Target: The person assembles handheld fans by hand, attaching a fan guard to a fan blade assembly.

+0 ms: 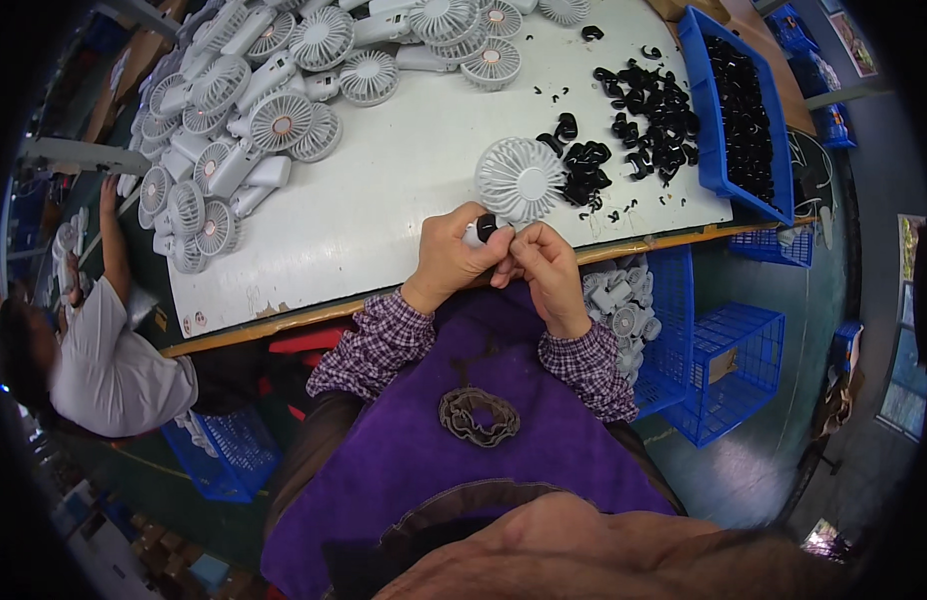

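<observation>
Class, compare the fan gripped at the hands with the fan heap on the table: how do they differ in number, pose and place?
Number: the held fan is single; the fan heap has many.
Pose: the held fan's head points away from the person; those in the fan heap overlap, turned various ways.
Place: the held fan is in the left hand; the fan heap lies farther left.
Both show pale, round, ribbed cages.

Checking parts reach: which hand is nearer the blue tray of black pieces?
Right. The right hand is left of the blue tray and closer to the person's body; the left hand lies farther left still. Neither touches it.
</observation>
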Demonstrator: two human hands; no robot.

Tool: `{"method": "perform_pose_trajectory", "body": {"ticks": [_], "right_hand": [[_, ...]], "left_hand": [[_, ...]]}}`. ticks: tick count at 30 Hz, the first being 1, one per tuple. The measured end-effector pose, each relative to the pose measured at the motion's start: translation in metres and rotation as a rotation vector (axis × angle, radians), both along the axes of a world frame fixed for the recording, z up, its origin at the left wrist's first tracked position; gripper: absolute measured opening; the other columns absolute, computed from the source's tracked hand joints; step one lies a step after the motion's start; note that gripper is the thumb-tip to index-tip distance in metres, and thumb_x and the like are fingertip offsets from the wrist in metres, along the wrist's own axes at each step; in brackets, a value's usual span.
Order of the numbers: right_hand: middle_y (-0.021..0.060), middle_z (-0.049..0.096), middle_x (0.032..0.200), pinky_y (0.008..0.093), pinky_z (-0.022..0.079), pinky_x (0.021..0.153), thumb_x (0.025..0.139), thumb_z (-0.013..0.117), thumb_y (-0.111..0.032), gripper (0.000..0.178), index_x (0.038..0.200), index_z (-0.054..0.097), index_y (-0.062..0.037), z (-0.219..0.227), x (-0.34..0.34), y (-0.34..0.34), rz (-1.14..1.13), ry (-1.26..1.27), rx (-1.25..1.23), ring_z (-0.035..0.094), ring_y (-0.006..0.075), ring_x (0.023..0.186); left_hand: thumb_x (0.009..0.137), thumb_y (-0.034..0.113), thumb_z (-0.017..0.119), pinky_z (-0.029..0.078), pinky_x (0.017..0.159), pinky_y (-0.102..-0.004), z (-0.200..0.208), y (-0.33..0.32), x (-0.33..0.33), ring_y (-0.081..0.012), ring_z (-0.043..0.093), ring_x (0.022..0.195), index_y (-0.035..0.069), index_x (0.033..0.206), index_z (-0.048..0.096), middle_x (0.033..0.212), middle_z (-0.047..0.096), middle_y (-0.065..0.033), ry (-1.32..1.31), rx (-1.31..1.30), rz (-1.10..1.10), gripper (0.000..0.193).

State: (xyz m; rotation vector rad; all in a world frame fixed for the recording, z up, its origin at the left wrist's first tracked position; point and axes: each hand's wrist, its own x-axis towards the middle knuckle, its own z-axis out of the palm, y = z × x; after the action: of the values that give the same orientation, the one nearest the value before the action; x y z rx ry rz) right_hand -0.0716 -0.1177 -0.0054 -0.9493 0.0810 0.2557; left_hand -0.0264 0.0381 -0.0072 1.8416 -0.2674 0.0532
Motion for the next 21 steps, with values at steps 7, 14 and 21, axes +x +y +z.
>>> {"method": "perform_pose_trajectory", "body": {"ticks": [7, 14, 21], "right_hand": [[0.0125, 0.062, 0.090, 0.0341, 0.055, 0.064, 0.093, 0.054, -0.014, 0.020, 0.107, 0.052, -0.0004, -0.009, 0.005, -0.009, -0.171, 0.056, -0.176, 0.064, 0.0231, 0.070], [0.0176, 0.055, 0.118, 0.0451, 0.043, 0.098, 0.073, 0.077, -0.040, 0.087, 0.136, 0.033, -0.0014, 0.009, 0.009, -0.010, -0.236, -0.251, -0.103, 0.055, 0.0297, 0.111], [0.0116, 0.057, 0.114, 0.0366, 0.048, 0.088, 0.091, 0.062, -0.019, 0.043, 0.125, 0.043, -0.0022, -0.002, 0.025, -0.029, -0.483, 0.017, -0.168, 0.058, 0.0202, 0.100]], "left_hand": [[0.090, 0.029, 0.058, 0.050, 0.046, -0.0255, 0.005, 0.000, 0.006, -0.0138, 0.059, 0.050, 0.001, 0.096, 0.061, 0.067, 0.062, -0.0102, 0.592, -0.485, -0.317, 0.029], [0.090, 0.069, 0.024, 0.041, 0.032, -0.0260, -0.024, -0.025, -0.007, -0.0127, 0.049, 0.036, 0.006, 0.082, 0.054, 0.050, 0.050, -0.0047, 1.334, -0.981, -1.063, 0.071], [0.092, 0.041, 0.053, 0.037, 0.037, -0.0176, -0.011, -0.008, -0.020, -0.0064, 0.048, 0.049, 0.002, 0.101, 0.056, 0.068, 0.053, 0.0004, 0.946, -0.587, -0.660, 0.040]]}}
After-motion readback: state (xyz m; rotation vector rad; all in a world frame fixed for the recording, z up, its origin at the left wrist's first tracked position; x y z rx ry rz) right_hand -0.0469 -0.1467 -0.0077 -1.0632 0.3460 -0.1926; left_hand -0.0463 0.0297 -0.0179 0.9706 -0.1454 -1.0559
